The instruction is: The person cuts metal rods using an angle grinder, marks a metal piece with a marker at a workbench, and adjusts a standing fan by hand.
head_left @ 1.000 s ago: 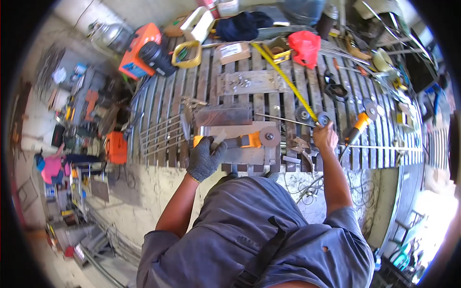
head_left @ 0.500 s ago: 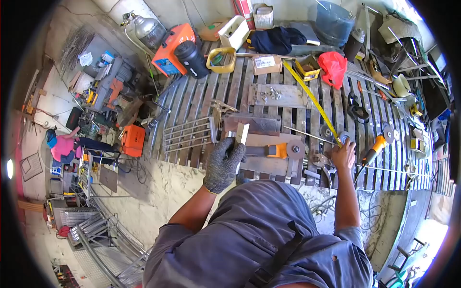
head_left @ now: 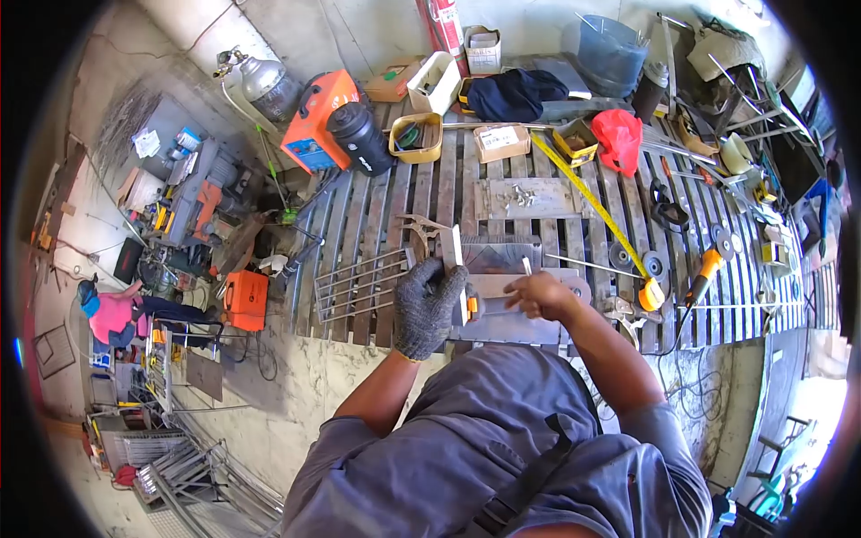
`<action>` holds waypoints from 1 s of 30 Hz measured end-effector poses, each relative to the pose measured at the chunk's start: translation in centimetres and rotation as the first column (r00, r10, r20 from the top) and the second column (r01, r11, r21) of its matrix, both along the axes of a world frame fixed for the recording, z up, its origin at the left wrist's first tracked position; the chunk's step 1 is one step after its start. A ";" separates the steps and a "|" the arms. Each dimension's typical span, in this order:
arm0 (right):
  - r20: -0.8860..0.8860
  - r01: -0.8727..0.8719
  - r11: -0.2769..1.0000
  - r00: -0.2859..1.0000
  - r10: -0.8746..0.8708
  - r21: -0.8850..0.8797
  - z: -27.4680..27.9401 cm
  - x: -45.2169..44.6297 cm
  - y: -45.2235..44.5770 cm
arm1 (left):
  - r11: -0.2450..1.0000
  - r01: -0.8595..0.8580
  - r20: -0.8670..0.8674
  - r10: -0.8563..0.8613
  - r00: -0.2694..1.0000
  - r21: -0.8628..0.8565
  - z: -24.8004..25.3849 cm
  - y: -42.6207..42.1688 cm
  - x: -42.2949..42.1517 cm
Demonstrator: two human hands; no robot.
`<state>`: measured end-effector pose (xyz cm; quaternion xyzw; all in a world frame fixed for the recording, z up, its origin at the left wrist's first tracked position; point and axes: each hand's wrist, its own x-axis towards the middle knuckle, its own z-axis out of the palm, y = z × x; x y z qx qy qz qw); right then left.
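Gloved fingers [head_left: 446,285] of the left hand [head_left: 423,309] were clenched around a flat pale strip [head_left: 456,251], its upper end poking out above them, over the near edge of the slatted table [head_left: 350,199], left of its middle. Bare fingers [head_left: 523,291] of the right hand [head_left: 549,296] were curled, with a small white stick [head_left: 526,265] pinched at their tips, a little right of the strip. Beneath both hands lay a grinder [head_left: 473,306], mostly hidden, on a metal plate [head_left: 511,330] by the near edge.

Close to the left hand sat the wire grate [head_left: 363,282], with a clamp [head_left: 421,226] just beyond the glove. Right of the right hand, the tape measure [head_left: 651,295] stood in the way, its yellow blade [head_left: 587,193] running out to a cardboard box [head_left: 502,143] toward the far edge (quite a long diagonal to reach over). Two discs [head_left: 655,264] lay beside that blade, and a second grinder [head_left: 705,272] rested farther right, its cord trailing toward the near edge. A plate of bolts [head_left: 529,198] occupied the middle. Between the grate and the yellow tub [head_left: 415,152] ran a stretch of slats, bounded at the far left corner by a black bottle [head_left: 360,142] and an orange machine [head_left: 316,121].
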<state>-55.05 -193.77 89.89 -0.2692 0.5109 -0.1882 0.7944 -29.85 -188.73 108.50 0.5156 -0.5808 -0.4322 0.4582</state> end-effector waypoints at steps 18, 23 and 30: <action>0.345 0.563 0.802 0.807 -0.479 -0.201 8.0 -0.2 1.4 | 0.923 0.320 -0.145 -0.294 0.945 0.215 -9.8 -7.6 3.8; 0.325 0.435 0.724 0.897 -0.299 -0.536 13.8 -0.8 4.1 | 0.696 0.595 -0.406 -0.447 0.797 0.401 -3.7 -6.8 -2.0; -0.029 0.383 0.499 0.771 -0.637 -0.777 17.1 0.6 4.4 | 0.809 0.532 -0.291 -0.462 0.838 0.248 -2.5 -6.1 -5.3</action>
